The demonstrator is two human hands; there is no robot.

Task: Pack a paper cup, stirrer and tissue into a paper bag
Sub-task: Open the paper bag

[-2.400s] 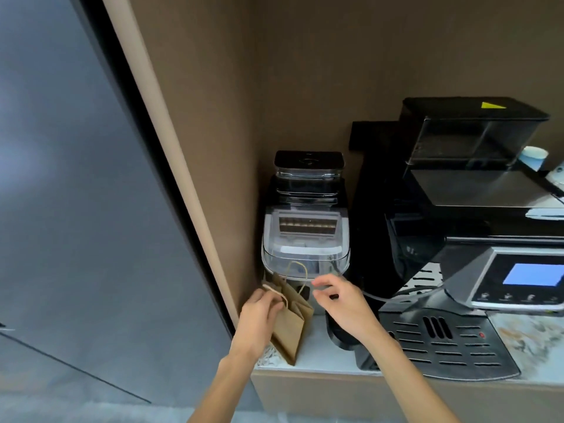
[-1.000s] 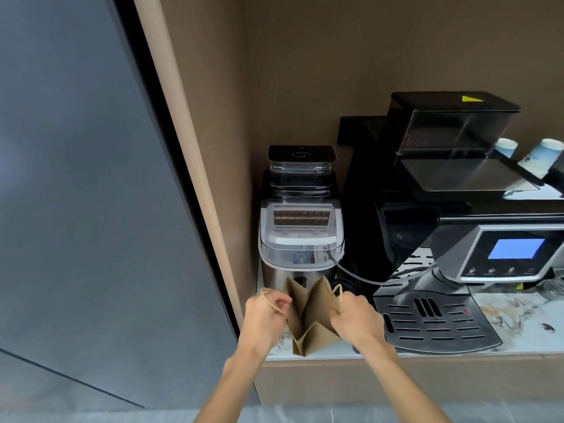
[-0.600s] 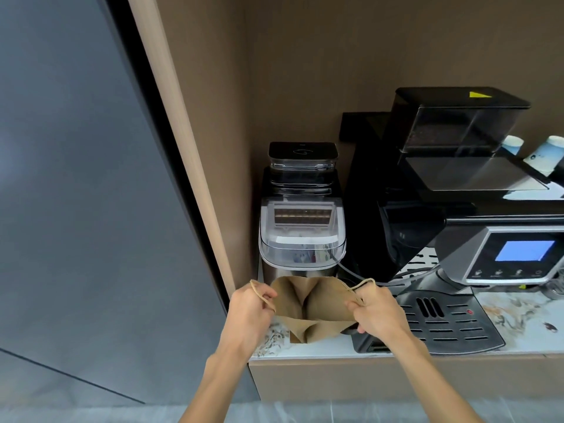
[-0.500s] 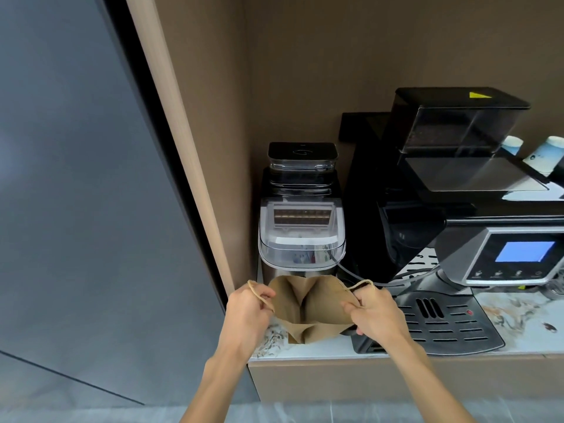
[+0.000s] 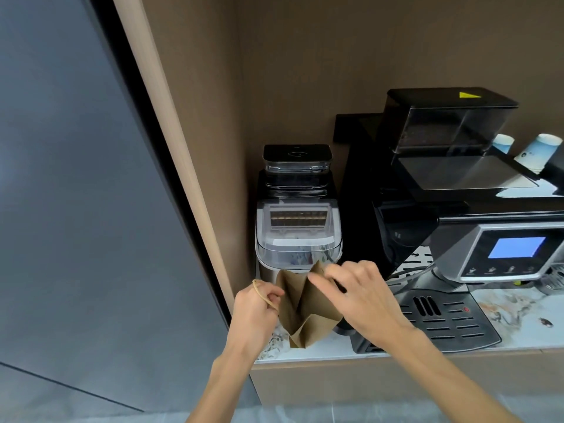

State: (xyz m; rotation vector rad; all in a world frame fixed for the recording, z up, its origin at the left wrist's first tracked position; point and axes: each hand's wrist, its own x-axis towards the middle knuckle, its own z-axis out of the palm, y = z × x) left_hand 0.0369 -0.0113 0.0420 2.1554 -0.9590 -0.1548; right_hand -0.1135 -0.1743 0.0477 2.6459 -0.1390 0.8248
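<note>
Brown paper bag (image 5: 305,312) stands in front of ice maker (image 5: 297,236), half open, nothing inside yet. Your left hand (image 5: 258,306) grips handle, fist closed. Right hand (image 5: 357,293) loose over rim, fingers spread, holding nothing. Cups (image 5: 537,151) far right of ice maker. Stirrer, tissue unseen. All packing left.

No legible text anywhere.

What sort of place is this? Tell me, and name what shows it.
Probably an office pantry or coffee corner. A coffee machine with a lit screen stands on a marble-look counter, paper cups sit upside down on top, and a smaller appliance stands beside it.
</note>
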